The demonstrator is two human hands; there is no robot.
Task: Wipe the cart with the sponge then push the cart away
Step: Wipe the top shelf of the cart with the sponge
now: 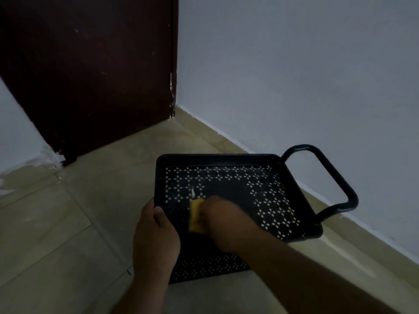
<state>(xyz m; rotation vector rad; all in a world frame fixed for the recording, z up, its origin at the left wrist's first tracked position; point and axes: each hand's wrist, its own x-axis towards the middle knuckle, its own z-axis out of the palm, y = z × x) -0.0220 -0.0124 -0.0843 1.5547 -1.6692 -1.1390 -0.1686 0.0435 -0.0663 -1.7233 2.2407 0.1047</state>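
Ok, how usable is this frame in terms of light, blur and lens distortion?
Head view: dim and underexposed, no glare; the right hand and yellow sponge are smeared by motion blur, while the left hand on the cart's rim looks sharper; the wide-angle lens bends the door edges and floor line.

The right hand (223, 220) is motion-blurred and hides most of the yellow sponge (195, 215); both forearms are cut off by the bottom edge.
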